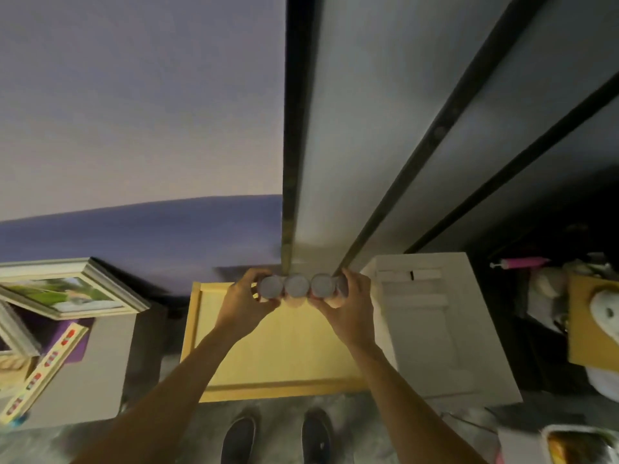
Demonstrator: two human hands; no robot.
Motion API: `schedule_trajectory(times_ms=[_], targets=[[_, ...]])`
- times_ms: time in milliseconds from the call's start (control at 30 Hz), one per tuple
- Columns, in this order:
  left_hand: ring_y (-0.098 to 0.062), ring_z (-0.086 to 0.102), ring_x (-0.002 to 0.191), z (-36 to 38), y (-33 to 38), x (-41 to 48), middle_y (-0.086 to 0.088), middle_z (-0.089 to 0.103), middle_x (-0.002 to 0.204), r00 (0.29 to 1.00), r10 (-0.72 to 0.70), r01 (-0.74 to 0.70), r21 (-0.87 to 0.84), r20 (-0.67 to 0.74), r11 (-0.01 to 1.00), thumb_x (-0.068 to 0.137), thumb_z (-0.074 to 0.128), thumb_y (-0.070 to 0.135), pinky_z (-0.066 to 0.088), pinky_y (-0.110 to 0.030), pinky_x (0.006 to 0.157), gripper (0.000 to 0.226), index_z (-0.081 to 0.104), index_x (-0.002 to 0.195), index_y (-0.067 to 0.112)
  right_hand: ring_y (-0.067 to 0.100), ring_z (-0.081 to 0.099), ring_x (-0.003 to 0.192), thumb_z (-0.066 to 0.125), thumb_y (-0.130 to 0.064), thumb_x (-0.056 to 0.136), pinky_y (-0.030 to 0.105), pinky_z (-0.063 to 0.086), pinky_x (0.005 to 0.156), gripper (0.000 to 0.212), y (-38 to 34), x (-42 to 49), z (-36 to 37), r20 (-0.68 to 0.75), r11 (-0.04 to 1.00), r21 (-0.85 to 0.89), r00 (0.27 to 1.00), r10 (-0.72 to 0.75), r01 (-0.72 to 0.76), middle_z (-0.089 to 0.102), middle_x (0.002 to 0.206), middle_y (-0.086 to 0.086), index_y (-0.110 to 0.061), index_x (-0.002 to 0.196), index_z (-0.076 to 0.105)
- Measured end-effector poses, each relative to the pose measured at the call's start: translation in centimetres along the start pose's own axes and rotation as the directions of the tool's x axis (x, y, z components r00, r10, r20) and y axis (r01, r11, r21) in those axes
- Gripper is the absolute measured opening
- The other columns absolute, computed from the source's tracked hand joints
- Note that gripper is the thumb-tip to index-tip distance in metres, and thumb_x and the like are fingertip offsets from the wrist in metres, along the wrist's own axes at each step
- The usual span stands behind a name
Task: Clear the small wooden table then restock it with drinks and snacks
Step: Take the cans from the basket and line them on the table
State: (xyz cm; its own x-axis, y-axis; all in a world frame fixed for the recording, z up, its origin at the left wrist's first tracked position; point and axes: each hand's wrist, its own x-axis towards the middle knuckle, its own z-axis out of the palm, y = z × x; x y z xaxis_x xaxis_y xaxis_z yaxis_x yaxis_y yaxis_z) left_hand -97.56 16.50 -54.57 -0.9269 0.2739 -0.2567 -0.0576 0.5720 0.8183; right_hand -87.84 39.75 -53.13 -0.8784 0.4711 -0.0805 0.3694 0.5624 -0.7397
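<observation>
Your left grip (248, 298) and right grip (346, 304) clamp a row of cans (296, 286) between them, one grip at each end.

- Left grip: fingers and thumb are curled round the leftmost can.
- Right grip: fingers are curled over the rightmost can and cover most of its top.

The cans stand upright in a straight line, side by side and touching. Three flat, round, dull grey tops show plainly. A fourth is partly hidden under the right fingers. The side walls are barely visible.

The row lies at the middle of the far edge of the counter (274, 360), a pale yellow wooden top with a raised rim. Whether the cans rest on it or hang just above it cannot be told.

A white cabinet (435, 329) stands just beside the counter's right edge. Your shoes (241, 437) are at its near edge.
</observation>
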Motion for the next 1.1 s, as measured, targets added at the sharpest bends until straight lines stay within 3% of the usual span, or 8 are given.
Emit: schedule_trajectory(times_ms=[167, 300, 400, 567, 767, 900, 1033, 1100], targets=[[-0.005, 0.071, 0.095, 2.5, -3.1, 1.0, 0.023, 0.072, 0.107, 1.000, -0.005, 0.005, -0.012, 0.004, 1.000, 0.070, 0.098, 0.015, 0.064, -0.038, 0.080, 0.072, 0.056, 0.108, 0.059, 0.010, 0.057, 0.133, 0.093, -0.061, 0.073, 0.012, 0.048, 0.102, 0.097, 3.4, 0.7, 3.0, 0.028, 1.000, 0.000, 1.000, 0.004, -0.004, 0.047, 0.153, -0.007, -0.027, 0.151, 0.046], [-0.006, 0.071, 0.100, 4.0, -4.6, 0.9, 0.026, 0.070, 0.113, 1.000, -0.005, 0.005, -0.035, 0.000, 0.999, 0.072, 0.096, 0.010, 0.064, -0.037, 0.081, 0.065, 0.061, 0.112, 0.047, 0.011, 0.056, 0.129, 0.094, -0.058, 0.072, 0.025, 0.055, 0.104, 0.096, 4.9, 1.2, 3.8, 0.025, 1.000, 0.007, 1.000, -0.012, 0.012, 0.048, 0.150, -0.006, -0.026, 0.148, 0.046], [-0.010, 0.070, 0.105, 4.3, -5.0, 0.7, 0.022, 0.069, 0.116, 1.000, 0.023, -0.024, -0.017, -0.016, 1.000, 0.074, 0.096, 0.012, 0.064, -0.036, 0.082, 0.062, 0.059, 0.117, 0.040, 0.011, 0.058, 0.128, 0.091, -0.062, 0.074, 0.019, 0.052, 0.104, 0.094, 5.1, 1.3, 3.9, 0.010, 0.999, -0.032, 0.999, -0.042, 0.042, 0.050, 0.149, -0.005, -0.026, 0.147, 0.046], [-0.009, 0.066, 0.110, 4.0, -4.6, 0.5, 0.022, 0.066, 0.120, 0.999, 0.038, -0.038, 0.033, 0.022, 0.999, 0.078, 0.094, 0.013, 0.065, -0.037, 0.084, 0.064, 0.055, 0.121, 0.040, 0.014, 0.061, 0.124, 0.086, -0.068, 0.078, 0.029, 0.061, 0.096, 0.090, 4.9, 0.3, 3.8, 0.008, 0.996, -0.081, 0.999, -0.044, 0.044, 0.054, 0.145, -0.005, -0.027, 0.147, 0.044], [-0.011, 0.065, 0.113, 3.5, -4.0, 0.6, 0.023, 0.061, 0.121, 0.996, 0.029, -0.041, 0.157, 0.082, 0.987, 0.078, 0.095, 0.022, 0.062, -0.030, 0.087, 0.068, 0.049, 0.125, 0.040, 0.017, 0.058, 0.132, 0.077, -0.080, 0.077, 0.033, 0.061, 0.097, 0.099, 4.8, 0.6, 3.7, 0.066, 0.976, -0.216, 0.998, -0.020, 0.034, 0.052, 0.150, -0.004, -0.030, 0.153, 0.037], [-0.011, 0.061, 0.112, 2.1, -1.7, -0.2, 0.019, 0.057, 0.128, 0.994, 0.020, -0.045, 0.230, 0.108, 0.972, 0.074, 0.095, 0.043, 0.060, -0.033, 0.090, 0.077, 0.047, 0.133, 0.038, 0.023, 0.041, 0.150, 0.070, -0.088, 0.075, 0.037, 0.057, 0.105, 0.113, 3.1, 0.9, 1.9, 0.129, 0.955, -0.287, 0.991, -0.035, 0.071, 0.036, 0.166, -0.001, -0.027, 0.161, 0.030], [-0.012, 0.060, 0.120, -1.0, 4.1, -1.2, 0.018, 0.057, 0.137, 0.996, 0.063, -0.075, 0.259, 0.056, 0.963, 0.077, 0.072, 0.079, 0.055, -0.031, 0.091, 0.083, 0.047, 0.144, 0.037, 0.022, 0.035, 0.155, 0.061, -0.088, 0.082, 0.032, 0.048, 0.110, 0.108, -2.2, 1.4, -2.7, 0.124, 0.959, -0.247, 0.986, -0.110, 0.138, 0.026, 0.173, 0.000, -0.024, 0.163, 0.031], [-0.017, 0.059, 0.129, -3.1, 7.9, -2.0, 0.011, 0.055, 0.148, 0.996, 0.088, -0.090, 0.280, 0.020, 0.956, 0.080, 0.067, 0.082, 0.055, -0.036, 0.097, 0.090, 0.043, 0.153, 0.035, 0.023, 0.035, 0.155, 0.054, -0.091, 0.083, 0.034, 0.047, 0.111, 0.107, -5.0, 1.8, -5.6, 0.095, 0.951, -0.249, 0.982, -0.163, 0.182, 0.026, 0.173, 0.002, -0.022, 0.163, 0.034]])
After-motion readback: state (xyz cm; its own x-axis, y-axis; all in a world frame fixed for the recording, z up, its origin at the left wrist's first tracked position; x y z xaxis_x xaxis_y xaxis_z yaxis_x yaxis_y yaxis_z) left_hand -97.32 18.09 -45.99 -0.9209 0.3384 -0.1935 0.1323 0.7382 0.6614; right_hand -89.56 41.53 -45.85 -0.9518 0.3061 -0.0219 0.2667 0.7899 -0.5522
